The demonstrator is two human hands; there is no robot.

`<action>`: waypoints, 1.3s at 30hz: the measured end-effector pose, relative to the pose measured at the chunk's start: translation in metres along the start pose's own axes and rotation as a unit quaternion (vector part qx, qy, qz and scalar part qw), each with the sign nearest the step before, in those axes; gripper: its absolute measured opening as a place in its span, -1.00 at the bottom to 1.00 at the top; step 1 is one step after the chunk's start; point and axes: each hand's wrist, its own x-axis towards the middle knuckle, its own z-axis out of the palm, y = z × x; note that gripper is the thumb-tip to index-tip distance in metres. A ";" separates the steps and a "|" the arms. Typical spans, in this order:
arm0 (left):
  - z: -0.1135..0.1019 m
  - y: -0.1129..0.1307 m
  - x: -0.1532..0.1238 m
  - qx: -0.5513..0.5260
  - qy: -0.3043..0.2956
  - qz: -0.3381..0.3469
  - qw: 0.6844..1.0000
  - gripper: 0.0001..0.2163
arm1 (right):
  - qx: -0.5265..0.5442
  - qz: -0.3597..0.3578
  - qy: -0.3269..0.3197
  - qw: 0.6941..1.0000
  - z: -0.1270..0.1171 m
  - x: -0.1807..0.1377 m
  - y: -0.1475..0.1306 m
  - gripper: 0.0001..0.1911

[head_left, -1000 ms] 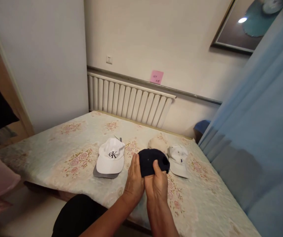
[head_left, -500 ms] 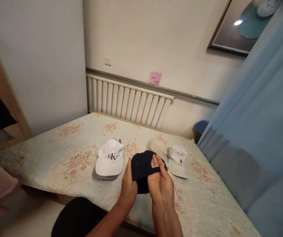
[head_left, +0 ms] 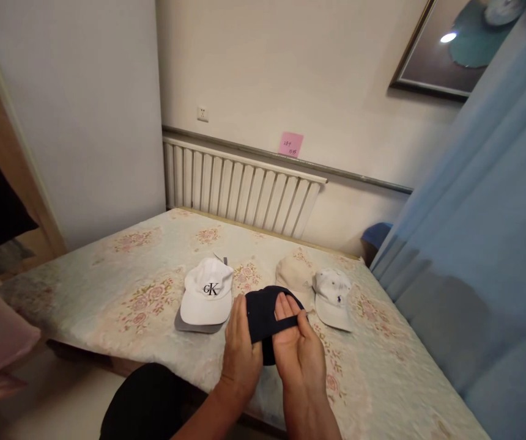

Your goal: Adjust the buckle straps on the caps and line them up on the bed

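Between my hands, above the bed, is a dark navy baseball cap (head_left: pixel 260 311) with its back strap toward me. My left hand (head_left: pixel 241 354) is closed on the cap's left edge. My right hand (head_left: pixel 297 348) is inside the back opening, palm up, with the strap across its fingers and the thumb pressed on the strap's right end. To the left a white cap (head_left: pixel 208 296) with black "CK" lettering rests on a grey-brimmed cap (head_left: pixel 199 327). Right of the navy cap lie a beige cap (head_left: pixel 293 275), partly hidden, and a white cap with a small dark logo (head_left: pixel 333 299).
The caps lie on a bed (head_left: pixel 153 269) with a flowered cover. A radiator (head_left: pixel 240 186) stands behind it against the wall. A blue curtain (head_left: pixel 465 244) hangs along the right side. Pink cloth (head_left: pixel 1 342) is at the left edge, and my dark-clothed knee (head_left: pixel 141 403) is below.
My right thumb has come over to the strap's right end, and the fingers have slid under the strap. The navy cap has tipped and dropped slightly. The view has shifted a little.
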 end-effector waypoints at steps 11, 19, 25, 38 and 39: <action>-0.005 0.008 0.017 0.164 0.034 0.183 0.969 -0.47 | 0.065 0.064 0.045 0.995 0.012 -0.010 0.009 -0.61; -0.009 0.002 0.014 0.145 0.041 0.181 0.972 -0.45 | 0.120 0.076 0.086 0.986 0.004 -0.006 0.009 -0.70; -0.015 -0.003 0.010 0.127 0.021 0.170 0.977 -0.41 | 0.123 0.079 0.110 0.983 -0.003 0.001 0.000 -0.76; -0.020 0.000 0.039 0.003 0.011 0.112 0.994 -0.36 | 0.113 0.006 0.093 0.989 0.022 0.017 -0.036 -0.80; -0.017 -0.003 0.041 -0.008 0.013 0.097 0.995 -0.37 | 0.109 0.004 0.085 0.990 0.025 0.016 -0.038 -0.79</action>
